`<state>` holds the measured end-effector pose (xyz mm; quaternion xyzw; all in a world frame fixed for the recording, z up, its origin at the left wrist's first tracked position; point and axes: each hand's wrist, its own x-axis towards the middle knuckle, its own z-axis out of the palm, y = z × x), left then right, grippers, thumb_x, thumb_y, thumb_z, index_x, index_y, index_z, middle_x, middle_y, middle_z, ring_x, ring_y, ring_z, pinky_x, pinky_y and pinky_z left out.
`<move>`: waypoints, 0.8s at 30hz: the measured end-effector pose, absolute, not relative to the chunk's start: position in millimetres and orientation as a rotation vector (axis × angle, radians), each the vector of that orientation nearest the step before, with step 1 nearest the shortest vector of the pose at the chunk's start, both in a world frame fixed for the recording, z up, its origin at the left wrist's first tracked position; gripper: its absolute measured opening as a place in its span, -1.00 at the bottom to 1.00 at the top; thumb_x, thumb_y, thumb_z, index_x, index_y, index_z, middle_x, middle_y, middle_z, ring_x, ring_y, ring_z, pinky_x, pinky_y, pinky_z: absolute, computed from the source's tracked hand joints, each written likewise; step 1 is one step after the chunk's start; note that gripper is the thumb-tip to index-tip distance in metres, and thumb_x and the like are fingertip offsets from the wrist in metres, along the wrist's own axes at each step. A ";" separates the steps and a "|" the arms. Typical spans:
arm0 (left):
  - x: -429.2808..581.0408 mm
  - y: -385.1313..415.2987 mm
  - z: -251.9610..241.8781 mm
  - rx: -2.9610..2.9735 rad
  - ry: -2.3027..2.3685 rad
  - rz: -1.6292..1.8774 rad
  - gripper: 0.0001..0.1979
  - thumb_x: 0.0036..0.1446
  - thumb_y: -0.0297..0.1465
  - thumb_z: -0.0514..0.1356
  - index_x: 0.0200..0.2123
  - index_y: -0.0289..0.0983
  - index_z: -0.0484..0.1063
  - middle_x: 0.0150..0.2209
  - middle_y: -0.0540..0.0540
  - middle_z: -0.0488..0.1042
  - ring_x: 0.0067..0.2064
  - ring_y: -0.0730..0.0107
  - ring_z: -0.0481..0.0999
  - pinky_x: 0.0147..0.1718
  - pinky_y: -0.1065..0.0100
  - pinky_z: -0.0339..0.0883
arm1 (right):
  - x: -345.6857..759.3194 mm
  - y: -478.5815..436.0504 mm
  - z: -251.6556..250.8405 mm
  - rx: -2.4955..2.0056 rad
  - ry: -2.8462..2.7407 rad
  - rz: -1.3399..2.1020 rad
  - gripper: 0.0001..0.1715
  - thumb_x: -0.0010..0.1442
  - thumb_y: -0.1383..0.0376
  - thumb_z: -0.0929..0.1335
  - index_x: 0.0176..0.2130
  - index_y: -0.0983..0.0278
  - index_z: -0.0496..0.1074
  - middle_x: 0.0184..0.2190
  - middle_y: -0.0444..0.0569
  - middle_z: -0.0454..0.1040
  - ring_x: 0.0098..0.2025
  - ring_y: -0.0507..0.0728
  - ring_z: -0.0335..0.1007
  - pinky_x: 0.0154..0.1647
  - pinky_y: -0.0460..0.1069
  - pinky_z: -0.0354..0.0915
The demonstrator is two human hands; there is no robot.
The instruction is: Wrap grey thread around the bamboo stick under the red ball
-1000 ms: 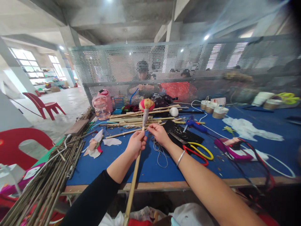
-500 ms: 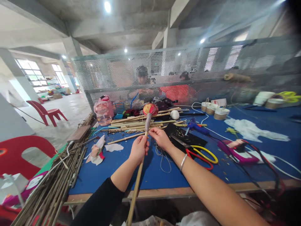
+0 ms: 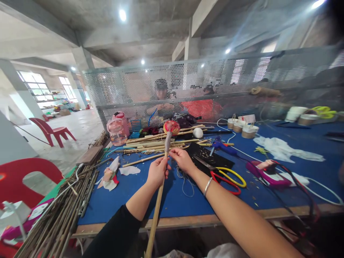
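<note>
My left hand (image 3: 156, 172) is wrapped round a long bamboo stick (image 3: 156, 215) that runs from below the table edge up over the blue table (image 3: 166, 200). The stick's top carries a red and yellow cloth ball (image 3: 171, 127) bound with grey wrapping (image 3: 167, 142). Just right of the stick, my right hand (image 3: 182, 160) pinches at that wrapping with fingertips together; a thin string (image 3: 185, 179) trails below it onto the table. A silver bangle (image 3: 207, 186) sits on my right wrist.
Scissors with red and yellow handles (image 3: 228, 177) lie right of my hands, a blue glue gun (image 3: 221, 145) behind them. Bamboo sticks (image 3: 156, 141) are piled at the back, a bundle of thin canes (image 3: 64, 211) at the left. A person sits behind the mesh screen (image 3: 161, 104).
Both hands keep their grip on the stick and wrapping. The view has shifted slightly, and the cloth ball sits a little further right than a second ago.
</note>
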<state>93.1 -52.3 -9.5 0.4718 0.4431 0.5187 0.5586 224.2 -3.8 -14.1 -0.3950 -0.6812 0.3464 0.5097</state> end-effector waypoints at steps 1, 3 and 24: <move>93.1 -52.9 -9.0 1.104 1.031 1.204 -0.60 0.00 -0.10 0.15 -0.26 -0.33 0.37 -0.66 0.10 0.28 -0.75 0.63 0.15 -0.81 0.54 0.04 | 224.7 -4.0 -13.6 -0.948 -1.640 0.836 -0.73 0.07 0.16 0.29 -0.47 0.31 0.39 -0.54 -0.11 0.37 -0.46 0.04 0.20 -0.39 -0.05 0.15; 93.0 -53.7 -8.5 1.085 0.995 1.177 -0.57 -0.01 -0.08 0.15 -0.24 -0.33 0.37 -0.69 0.12 0.25 -0.76 0.63 0.13 -0.82 0.54 0.02 | 225.6 -3.9 -13.3 -0.946 -1.635 0.846 -0.74 0.07 0.16 0.30 -0.47 0.31 0.39 -0.55 -0.11 0.37 -0.47 0.04 0.20 -0.39 -0.06 0.15; 86.1 -51.1 -5.7 0.853 0.828 1.180 -0.67 -0.09 -0.25 0.28 -0.29 -0.34 0.39 -0.53 0.05 0.27 -0.62 0.66 0.22 -0.78 0.61 -0.01 | 225.8 -0.6 -18.6 -0.931 -1.610 0.898 -0.72 0.06 0.13 0.31 -0.46 0.31 0.39 -0.53 -0.10 0.39 -0.46 0.04 0.20 -0.38 -0.05 0.16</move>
